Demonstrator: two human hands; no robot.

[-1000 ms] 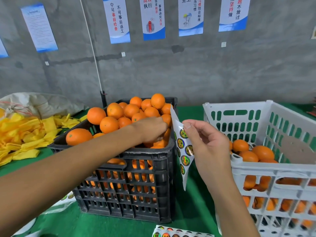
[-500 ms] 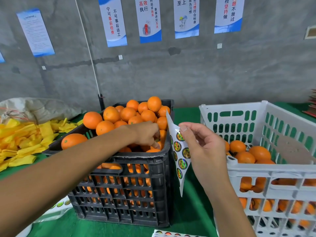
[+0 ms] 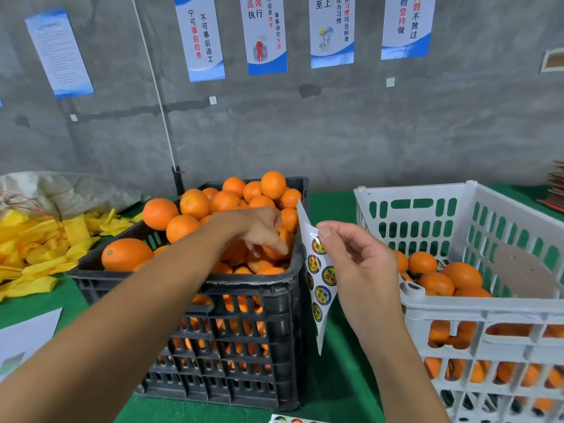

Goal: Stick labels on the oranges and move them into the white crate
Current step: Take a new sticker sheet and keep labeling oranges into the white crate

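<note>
At the far left lies a heap of yellow cloths (image 3: 36,248) on the green table (image 3: 331,377). Next comes the black crate (image 3: 244,331), piled above its rim with oranges (image 3: 195,204) — round, bright, glossy-skinned. Your left hand (image 3: 259,228) reaches into that pile near the crate's right wall, fingers curled down around one orange (image 3: 279,245), grasping it. Just right of the crate your right hand (image 3: 360,267) pinches the label sheet (image 3: 319,279) between thumb and fingers; the white sheet hangs down, tapering to a point, with round gold-and-green stickers in rows. Furthest right stands the white crate (image 3: 457,312) — several oranges already lie inside, some showing dark labels.
</note>
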